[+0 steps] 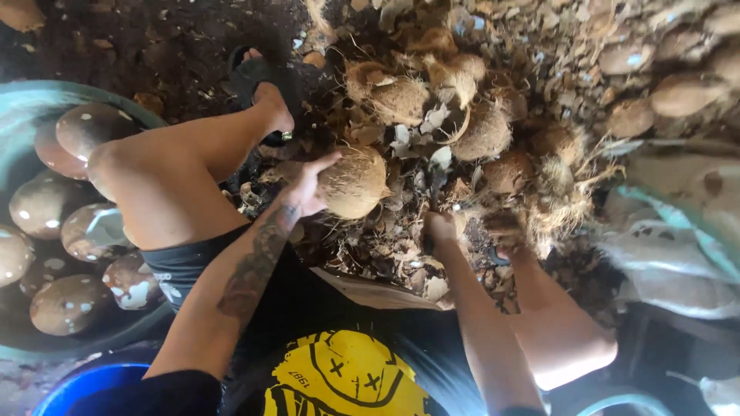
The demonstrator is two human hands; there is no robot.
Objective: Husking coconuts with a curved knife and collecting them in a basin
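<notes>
Teal tub (pixel 23 104) of peeled coconuts (pixel 68 304) in water, blue bucket (pixel 81 385), white sack (pixel 678 231), black sandal (pixel 254 77)

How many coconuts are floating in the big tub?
8 shelled coconuts show in the tub: two at the top, three on the left, three nearer the knee. The leg may hide more.

The right hand (pixel 439 229) closes into a fist, yet whatever its grip encloses is hidden among husk scraps. The left hand (pixel 308 189) covers the near side of a husked coconut (pixel 354 182). The teal tub (pixel 46 100) and blue bucket (pixel 85 385) are cut off by the frame's edges. The white sack (pixel 678 223) at the right is blurred.
</notes>
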